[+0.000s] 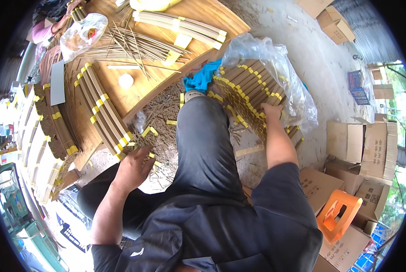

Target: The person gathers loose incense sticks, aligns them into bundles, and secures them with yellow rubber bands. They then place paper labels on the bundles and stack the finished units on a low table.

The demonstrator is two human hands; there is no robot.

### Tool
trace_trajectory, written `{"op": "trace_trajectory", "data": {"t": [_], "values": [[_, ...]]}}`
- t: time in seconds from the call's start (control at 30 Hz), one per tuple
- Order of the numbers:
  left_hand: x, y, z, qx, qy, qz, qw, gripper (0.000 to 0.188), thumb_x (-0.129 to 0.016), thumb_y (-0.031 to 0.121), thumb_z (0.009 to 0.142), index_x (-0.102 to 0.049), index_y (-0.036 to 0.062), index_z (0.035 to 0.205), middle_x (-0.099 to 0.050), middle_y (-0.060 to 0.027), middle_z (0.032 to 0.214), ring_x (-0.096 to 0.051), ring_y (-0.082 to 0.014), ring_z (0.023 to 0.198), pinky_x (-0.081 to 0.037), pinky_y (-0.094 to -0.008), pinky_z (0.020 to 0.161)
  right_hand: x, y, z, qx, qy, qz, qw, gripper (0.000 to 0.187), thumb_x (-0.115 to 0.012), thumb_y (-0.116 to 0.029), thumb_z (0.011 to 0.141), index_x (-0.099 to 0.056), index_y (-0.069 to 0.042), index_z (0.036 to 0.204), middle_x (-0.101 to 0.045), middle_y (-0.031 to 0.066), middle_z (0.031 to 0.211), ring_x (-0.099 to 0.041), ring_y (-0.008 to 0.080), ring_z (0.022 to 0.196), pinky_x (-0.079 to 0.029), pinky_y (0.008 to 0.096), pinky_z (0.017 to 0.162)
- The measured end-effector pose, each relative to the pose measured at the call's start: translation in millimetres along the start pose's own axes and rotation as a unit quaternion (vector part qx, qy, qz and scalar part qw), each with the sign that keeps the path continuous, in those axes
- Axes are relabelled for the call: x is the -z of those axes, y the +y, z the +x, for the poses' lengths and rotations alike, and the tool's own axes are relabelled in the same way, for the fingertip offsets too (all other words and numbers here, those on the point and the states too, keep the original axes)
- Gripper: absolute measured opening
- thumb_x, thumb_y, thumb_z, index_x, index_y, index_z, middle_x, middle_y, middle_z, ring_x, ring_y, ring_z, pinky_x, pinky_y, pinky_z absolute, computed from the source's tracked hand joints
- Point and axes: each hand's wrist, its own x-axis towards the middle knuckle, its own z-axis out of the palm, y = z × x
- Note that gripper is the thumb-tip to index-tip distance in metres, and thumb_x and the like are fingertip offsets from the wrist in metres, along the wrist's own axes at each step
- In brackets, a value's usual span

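My left hand (134, 170) hovers by the near end of several long bundles of thin brown sticks (104, 106) on the wooden table. Its fingers are apart, and nothing shows in them. On the right, my right hand (272, 111) reaches into a stacked pile of brown stick bundles (246, 84) bound with yellow bands. Its fingers curl around a bundle at the pile's near side, the fingertips partly hidden. A clear plastic sheet (291, 75) drapes over the pile's far and right sides. Blue cloth (203, 77) lies at the pile's left end, beside my knee.
Loose sticks (135, 45) and a round white object (126, 81) lie on the wooden table (146, 88). More bundles stand at left. At the far left is another person's arm (55, 28). Cardboard boxes (318, 186) and an orange stool (339, 215) are at right. Stick scraps litter the floor.
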Motion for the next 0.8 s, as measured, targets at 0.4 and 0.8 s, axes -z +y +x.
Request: {"op": "trace_trajectory", "data": {"t": [0.4, 0.8], "values": [[-5.2, -18.2, -31.7, -0.047, -0.071, 0.056, 0.995, 0.047, -0.064, 0.029, 0.095, -0.059, 0.0039, 0.135, -0.07, -0.0217, 0.111, -0.068, -0.0393, 0.101, -0.055, -0.0473, 0.09, 104.3, 56.0, -225.2, 0.164, -0.318, 0.292, 0.887, 0.068, -0.062, -0.01, 0.083, -0.04, -0.006, 0.147, -0.059, 0.0146, 0.108, -0.067, 0.0287, 0.082, -0.061, 0.0444, 0.064], [100.2, 3.5, -43.0, 0.054, 0.214, -0.43, 0.875, 0.032, -0.057, 0.021, 0.105, -0.061, 0.0011, 0.129, -0.07, -0.0043, 0.103, -0.069, -0.0111, 0.094, -0.057, -0.0286, 0.078, 0.4, -135.4, -472.0, 0.59, -0.479, -0.032, 0.649, 0.103, -0.066, 0.007, 0.076, -0.013, -0.006, 0.163, -0.056, 0.0154, 0.135, -0.063, 0.0238, 0.108, -0.056, 0.0351, 0.088]]}}
